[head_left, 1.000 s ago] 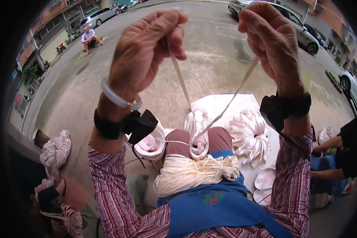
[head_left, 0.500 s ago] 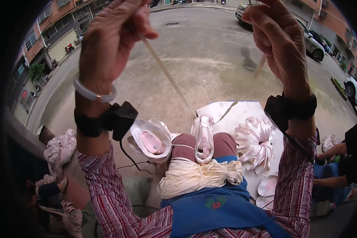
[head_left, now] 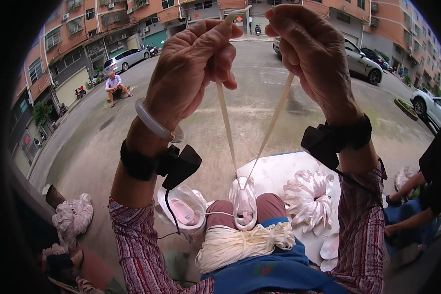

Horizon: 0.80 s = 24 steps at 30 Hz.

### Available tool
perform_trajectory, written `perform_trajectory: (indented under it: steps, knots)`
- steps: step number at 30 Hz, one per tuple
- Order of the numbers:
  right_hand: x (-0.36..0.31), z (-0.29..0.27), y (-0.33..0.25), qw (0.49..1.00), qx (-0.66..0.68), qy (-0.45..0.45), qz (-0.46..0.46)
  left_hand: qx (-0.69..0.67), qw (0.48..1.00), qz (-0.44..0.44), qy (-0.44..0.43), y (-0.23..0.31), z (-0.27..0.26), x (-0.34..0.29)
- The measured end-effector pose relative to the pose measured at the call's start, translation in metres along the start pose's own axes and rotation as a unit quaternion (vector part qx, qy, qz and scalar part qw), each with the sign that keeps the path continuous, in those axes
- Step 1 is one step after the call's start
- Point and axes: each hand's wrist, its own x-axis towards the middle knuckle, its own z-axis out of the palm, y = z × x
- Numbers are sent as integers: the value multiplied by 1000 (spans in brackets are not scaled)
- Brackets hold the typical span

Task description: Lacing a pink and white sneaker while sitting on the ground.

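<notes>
My left hand [head_left: 193, 73] is closed, thumb and fingers pinching one end of a flat cream shoelace [head_left: 226, 130]. Level with it, my right hand [head_left: 308, 63] pinches the other end. The two strands run down in a V to a pale pink and white sneaker [head_left: 243, 203] standing between my knees, its toe toward me. Across my lap, over a blue apron [head_left: 259, 279], lies a tied bundle of cream laces [head_left: 240, 247]. By my left knee a white shoe [head_left: 182, 210] with a pink insole is joined by a thin white cord to the sneaker.
A white sheet [head_left: 274, 166] lies ahead on the right, bearing a ring of pale pink shoe pieces [head_left: 308, 198]. More pale bundles [head_left: 72, 218] are on the left. Another person's arm [head_left: 411, 220] is at the right. A seated person [head_left: 116, 88] and parked cars [head_left: 126, 60] stand farther off.
My hands have come closer together, the left moving right and the right moving left, both still gripping the lace. The view has tilted up, showing more of the buildings and the seated person.
</notes>
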Motion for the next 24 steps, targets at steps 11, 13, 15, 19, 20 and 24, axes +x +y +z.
perform_trajectory:
  steps: [11, 13, 15, 19, 20, 24]
  knots:
    - [15, -31, 9, 986, -69, -16, -150, 49, 999, -3, 22, -3, 28, 28]
    - [15, -32, 5, 985, -80, -2, -150, 49, 998, 13, -21, -2, 29, 31]
    - [14, -35, 3, 981, -92, 4, -169, 76, 997, 11, -2, 0, 40, 34]
    - [11, -35, -1, 973, -138, -7, -183, 150, 988, 31, 13, 4, 49, 37]
    - [10, -27, -3, 973, -129, 2, -189, 172, 984, 46, 18, 4, 47, 36]
    - [16, -19, -4, 974, -138, -38, -174, -35, 916, 268, -295, -12, 17, 66]
